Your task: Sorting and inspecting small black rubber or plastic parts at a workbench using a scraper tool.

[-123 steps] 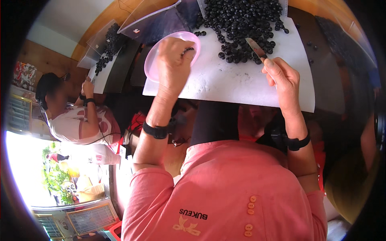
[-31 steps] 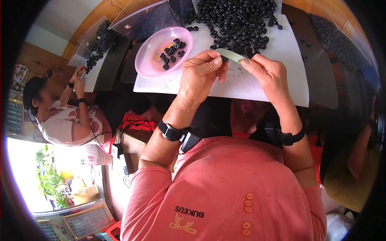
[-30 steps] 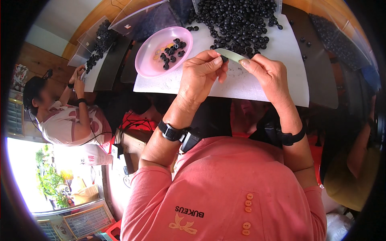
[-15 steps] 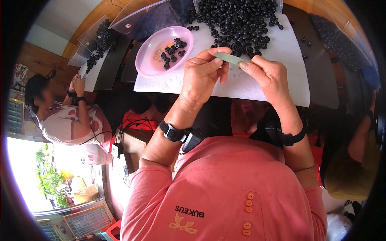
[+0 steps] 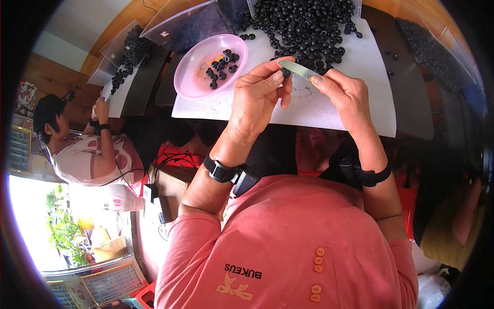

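Note:
A small round black part (image 5: 286,73) is pinched between the thumb and fingertips of my left hand (image 5: 252,100). My right hand (image 5: 346,98) grips one end of a flat, pale green blade-like strip (image 5: 300,70) between thumb and forefinger. The strip's far end reaches over to the left fingertips and lies against or just above the black part; I cannot tell if they touch. Both hands are raised over the near side of a white sheet (image 5: 329,110). Just beyond them spreads a heap of similar black parts (image 5: 306,38).
A pink bowl (image 5: 181,85) with several black parts and some tan rings stands left of my hands. Clear plastic bins (image 5: 177,26) line the table's back. Loose parts lie on the dark tabletop (image 5: 411,98) at right. Another person (image 5: 92,154) works at the left.
The black part now shows between my left fingertips, where the strip covered it before. The strip has tilted, and my right hand has shifted slightly.

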### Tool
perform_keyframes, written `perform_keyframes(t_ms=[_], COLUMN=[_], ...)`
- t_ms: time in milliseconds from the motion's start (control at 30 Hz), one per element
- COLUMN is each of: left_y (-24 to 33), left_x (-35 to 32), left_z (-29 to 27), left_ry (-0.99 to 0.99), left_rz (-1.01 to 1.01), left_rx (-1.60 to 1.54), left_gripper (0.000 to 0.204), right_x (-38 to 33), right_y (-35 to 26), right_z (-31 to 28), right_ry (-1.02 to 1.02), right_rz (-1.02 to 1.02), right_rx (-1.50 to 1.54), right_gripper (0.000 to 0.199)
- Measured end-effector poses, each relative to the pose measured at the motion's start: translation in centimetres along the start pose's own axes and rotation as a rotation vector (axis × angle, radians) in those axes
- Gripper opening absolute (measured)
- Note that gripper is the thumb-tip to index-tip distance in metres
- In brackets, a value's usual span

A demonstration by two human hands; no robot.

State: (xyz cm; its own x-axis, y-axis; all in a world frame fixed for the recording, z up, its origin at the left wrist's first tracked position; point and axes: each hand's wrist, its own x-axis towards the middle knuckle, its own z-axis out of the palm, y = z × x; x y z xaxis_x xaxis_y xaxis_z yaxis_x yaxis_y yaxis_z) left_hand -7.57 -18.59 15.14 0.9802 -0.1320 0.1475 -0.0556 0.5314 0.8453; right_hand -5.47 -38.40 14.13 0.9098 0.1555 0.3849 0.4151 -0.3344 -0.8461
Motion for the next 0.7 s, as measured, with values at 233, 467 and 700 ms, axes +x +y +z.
perform_keyframes(t_ms=[233, 467, 700], left_y=[-0.1, 0.0, 1.6], left_x=[-0.1, 0.0, 0.0], left_z=[-0.2, -0.3, -0.8], left_ry=[-0.011, 0.013, 0.149], left_rz=[0.006, 0.051, 0.139], left_rx=[0.017, 0.091, 0.328], left_gripper=[0.027, 0.025, 0.021], right_x=[0.0, 0.0, -0.1], right_y=[0.0, -0.1, 0.2], right_z=[0.0, 0.1, 0.0], right_ry=[-0.011, -0.02, -0.025], right_rz=[-0.023, -0.03, -0.108], right_rx=[-0.016, -0.023, -0.064], right_gripper=[0.037, 0.038, 0.038])
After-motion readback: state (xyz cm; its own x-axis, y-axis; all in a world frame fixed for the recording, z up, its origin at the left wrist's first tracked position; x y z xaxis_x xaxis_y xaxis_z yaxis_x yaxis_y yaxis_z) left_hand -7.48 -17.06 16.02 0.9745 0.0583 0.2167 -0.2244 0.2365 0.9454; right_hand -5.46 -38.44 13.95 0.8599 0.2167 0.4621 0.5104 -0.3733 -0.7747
